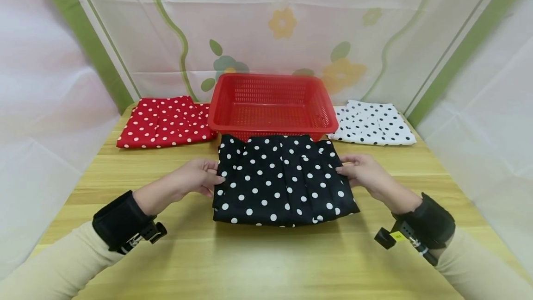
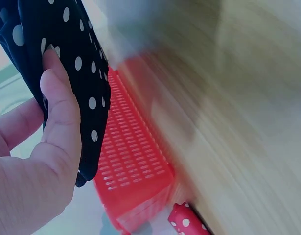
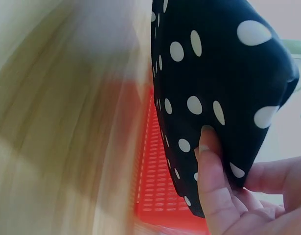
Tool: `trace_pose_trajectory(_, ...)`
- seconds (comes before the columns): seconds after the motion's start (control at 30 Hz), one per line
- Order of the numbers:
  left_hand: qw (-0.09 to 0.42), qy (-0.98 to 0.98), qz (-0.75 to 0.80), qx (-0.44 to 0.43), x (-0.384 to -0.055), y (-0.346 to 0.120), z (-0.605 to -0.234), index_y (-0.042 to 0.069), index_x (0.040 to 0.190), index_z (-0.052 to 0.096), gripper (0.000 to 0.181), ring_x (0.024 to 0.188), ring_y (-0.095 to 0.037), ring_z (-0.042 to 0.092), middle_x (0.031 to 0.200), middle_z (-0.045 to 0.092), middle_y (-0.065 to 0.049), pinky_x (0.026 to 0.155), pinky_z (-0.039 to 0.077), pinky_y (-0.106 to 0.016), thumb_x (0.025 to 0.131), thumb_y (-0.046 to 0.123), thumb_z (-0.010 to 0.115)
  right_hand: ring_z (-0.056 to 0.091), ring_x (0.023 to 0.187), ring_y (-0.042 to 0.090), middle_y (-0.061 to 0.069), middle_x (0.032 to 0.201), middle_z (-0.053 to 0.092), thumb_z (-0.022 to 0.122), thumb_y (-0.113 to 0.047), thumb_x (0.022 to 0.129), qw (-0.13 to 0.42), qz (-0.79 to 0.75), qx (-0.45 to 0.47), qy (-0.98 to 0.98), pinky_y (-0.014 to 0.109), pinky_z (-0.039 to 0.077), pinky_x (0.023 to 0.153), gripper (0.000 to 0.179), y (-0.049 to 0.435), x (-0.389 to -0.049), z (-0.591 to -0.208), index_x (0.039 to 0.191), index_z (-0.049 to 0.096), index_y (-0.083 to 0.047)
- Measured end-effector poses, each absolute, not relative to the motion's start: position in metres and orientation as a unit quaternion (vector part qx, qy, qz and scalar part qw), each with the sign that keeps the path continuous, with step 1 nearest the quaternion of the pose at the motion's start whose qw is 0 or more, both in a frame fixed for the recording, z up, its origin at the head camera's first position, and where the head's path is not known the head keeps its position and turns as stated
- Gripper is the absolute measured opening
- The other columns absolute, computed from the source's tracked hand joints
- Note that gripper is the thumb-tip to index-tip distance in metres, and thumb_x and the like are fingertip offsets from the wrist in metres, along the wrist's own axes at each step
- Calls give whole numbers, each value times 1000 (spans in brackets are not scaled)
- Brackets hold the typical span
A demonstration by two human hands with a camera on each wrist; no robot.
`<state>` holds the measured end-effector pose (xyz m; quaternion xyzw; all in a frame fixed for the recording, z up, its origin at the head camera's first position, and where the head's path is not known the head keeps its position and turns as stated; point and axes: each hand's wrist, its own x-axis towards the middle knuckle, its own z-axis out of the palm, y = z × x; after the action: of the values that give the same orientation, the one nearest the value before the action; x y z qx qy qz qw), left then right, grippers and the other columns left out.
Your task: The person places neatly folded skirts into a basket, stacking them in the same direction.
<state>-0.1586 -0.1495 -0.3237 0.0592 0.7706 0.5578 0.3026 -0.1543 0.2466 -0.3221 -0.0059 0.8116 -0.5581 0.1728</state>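
A folded black cloth with white polka dots [image 1: 279, 179] is held above the table, just in front of the red basket [image 1: 270, 129]. My left hand [image 1: 195, 177] pinches its left edge, thumb on top and fingers beneath. At the opposite edge my right hand [image 1: 364, 172] grips the cloth the same way. Both wrist views show the black cloth [image 2: 86, 83] between thumb and fingers, raised off the wood, with the basket [image 3: 162, 176] beyond it. In the head view the basket's interior shows no cloth.
To the left of the basket lies a folded red cloth with white dots [image 1: 166, 121]. A folded white cloth with black dots [image 1: 372, 123] lies at its right. The wooden table [image 1: 266, 263] meets a floral curtain [image 1: 258, 27] at the back, with pale curtains on both sides.
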Motion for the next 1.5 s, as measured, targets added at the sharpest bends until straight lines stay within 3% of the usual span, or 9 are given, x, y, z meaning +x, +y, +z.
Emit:
trace_pose_trajectory(0.27, 297, 772, 556, 80, -153, -152, -310, -12, 121, 53, 32, 78, -14, 62, 96, 71, -7, 67, 56, -29, 94, 4, 58, 69, 72, 14, 10, 93, 71, 54, -2, 95, 171, -548, -5, 819, 31, 58, 69, 45, 248, -150, -309, 132, 41, 21)
trace_pose_trajectory(0.8, 277, 780, 552, 103, -159, -154, -281, -14, 125, 50, 37, 80, -17, 66, 101, 71, -12, 70, 57, -30, 95, 6, 58, 69, 70, 11, 1, 86, 72, 54, -2, 96, 148, -548, -24, 823, 28, 58, 65, 45, 252, -152, -277, 131, 40, 22)
trace_pose_trajectory(1.1, 269, 774, 565, 93, -168, -151, -279, -15, 131, 46, 42, 80, -15, 68, 102, 71, -12, 71, 57, -29, 96, 7, 56, 66, 72, 8, 0, 90, 67, 53, -2, 96, 138, -545, -19, 827, 25, 57, 69, 49, 252, -162, -274, 134, 34, 23)
trace_pose_trajectory(1.5, 252, 768, 584, 76, -187, -147, -270, -14, 132, 46, 41, 73, -13, 67, 91, 72, -4, 70, 56, -27, 98, 8, 53, 63, 70, 2, -10, 80, 65, 53, -4, 97, 125, -554, -3, 823, 20, 55, 67, 45, 249, -188, -266, 133, 39, 19)
